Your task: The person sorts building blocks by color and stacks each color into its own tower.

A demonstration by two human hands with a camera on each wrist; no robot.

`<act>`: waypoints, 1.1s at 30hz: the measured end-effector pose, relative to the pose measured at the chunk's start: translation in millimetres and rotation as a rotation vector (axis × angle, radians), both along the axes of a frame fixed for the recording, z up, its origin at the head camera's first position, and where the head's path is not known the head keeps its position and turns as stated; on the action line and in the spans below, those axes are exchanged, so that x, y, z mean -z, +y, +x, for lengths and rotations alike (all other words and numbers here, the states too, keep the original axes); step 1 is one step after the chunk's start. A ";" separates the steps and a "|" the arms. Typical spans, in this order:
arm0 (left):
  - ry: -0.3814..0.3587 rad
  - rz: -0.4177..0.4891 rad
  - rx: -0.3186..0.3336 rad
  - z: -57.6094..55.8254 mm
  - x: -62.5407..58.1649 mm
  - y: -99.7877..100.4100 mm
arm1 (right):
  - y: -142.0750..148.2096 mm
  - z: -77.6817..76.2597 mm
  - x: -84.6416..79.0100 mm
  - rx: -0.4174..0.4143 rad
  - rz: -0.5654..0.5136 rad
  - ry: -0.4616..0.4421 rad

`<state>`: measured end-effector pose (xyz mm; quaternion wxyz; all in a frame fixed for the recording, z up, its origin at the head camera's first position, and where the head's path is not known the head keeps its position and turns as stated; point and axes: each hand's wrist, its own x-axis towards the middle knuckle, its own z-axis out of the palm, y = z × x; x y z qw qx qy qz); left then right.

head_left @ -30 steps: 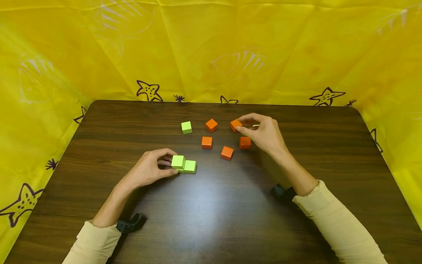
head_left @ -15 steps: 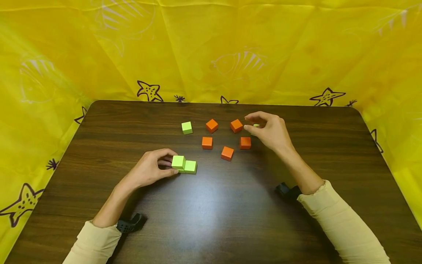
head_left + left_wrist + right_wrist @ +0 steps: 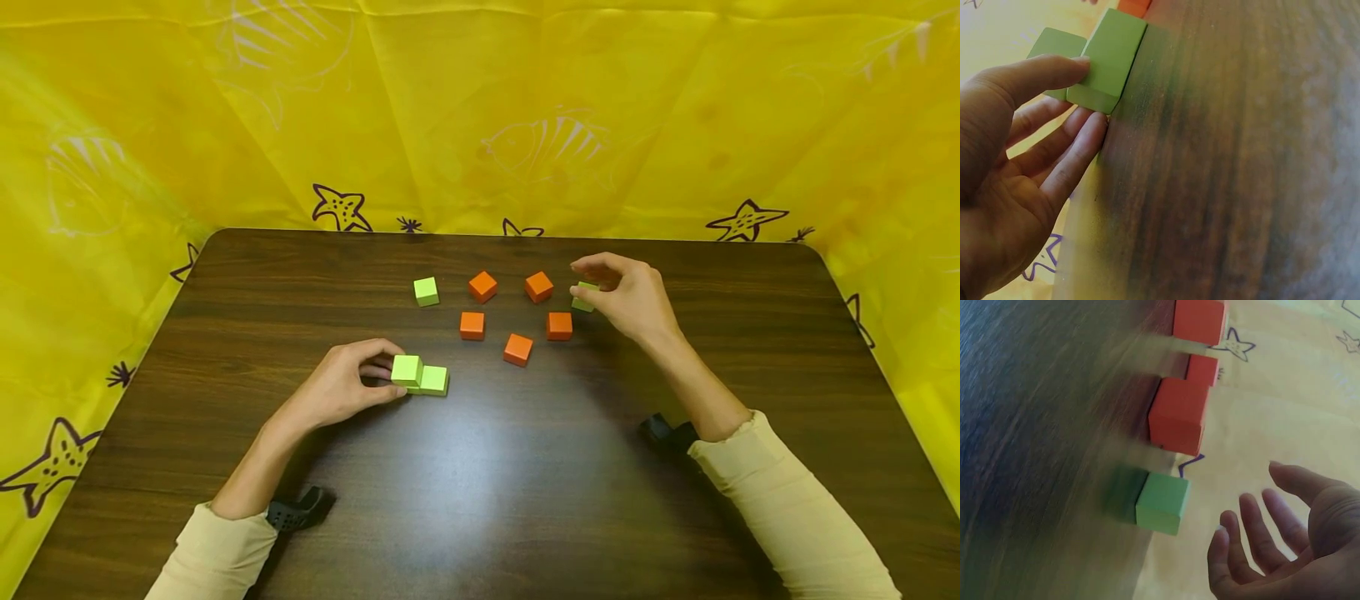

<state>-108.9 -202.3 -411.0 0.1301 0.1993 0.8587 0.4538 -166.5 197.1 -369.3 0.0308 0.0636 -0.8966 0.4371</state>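
My left hand pinches the left end of a small green stack at the middle of the table. One green cube sits on the left of two lower ones, and the right lower cube shows beside it. In the left wrist view thumb and fingertips lie on either side of the lower block. Over a lone green cube hovers my right hand, fingers spread apart with nothing between them. The right wrist view shows this green cube standing apart from the fingers.
Several orange cubes lie loose between the hands, among them a near one and a far one. Another green cube stands behind the stack. Yellow patterned cloth borders the dark wooden table.
My right hand has left the far right orange cube and moved right, to over the lone green cube. The left hand and its stack have stayed in place.
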 end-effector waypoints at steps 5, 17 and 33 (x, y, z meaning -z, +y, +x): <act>-0.002 0.003 0.002 0.0 0.1 0.6 | 4.8 -1.9 4.7 0.008 -0.006 0.002; -0.003 0.016 0.000 0.1 0.4 1.3 | 14.4 -7.9 13.8 0.031 0.019 -0.010; -0.006 0.002 0.002 0.5 0.9 0.1 | 22.6 -10.9 24.6 0.018 0.037 -0.087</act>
